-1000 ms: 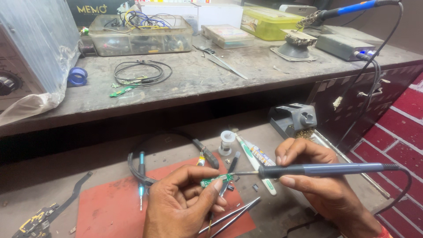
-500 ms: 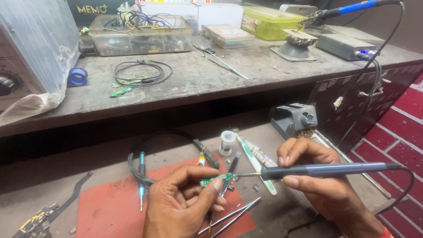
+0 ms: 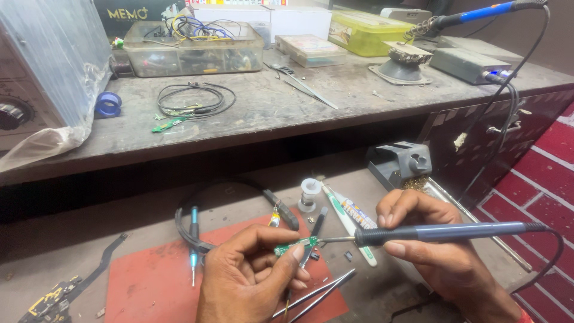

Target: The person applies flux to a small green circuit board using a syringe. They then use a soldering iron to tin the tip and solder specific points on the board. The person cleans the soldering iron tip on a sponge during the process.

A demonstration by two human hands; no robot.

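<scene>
a small green circuit board (image 3: pixel 297 244) was pinched between the thumb and fingertips of the left hand (image 3: pixel 254 272), held just above the red mat (image 3: pixel 149 287). a dark soldering iron (image 3: pixel 442 232) was gripped pen-like by the closed fingers of the right hand (image 3: pixel 442 257), its tip laid against the board's right end. metal tweezers (image 3: pixel 317 293) were lying on the mat just below the left hand. a small solder spool (image 3: pixel 310 192) and a white tube (image 3: pixel 350 218) were set near, behind the board.

Far beyond the hands, a black sign (image 3: pixel 128 13) with pale lettering stands behind a yellow-green lidded box (image 3: pixel 371 33) and white carton (image 3: pixel 263 18).
</scene>
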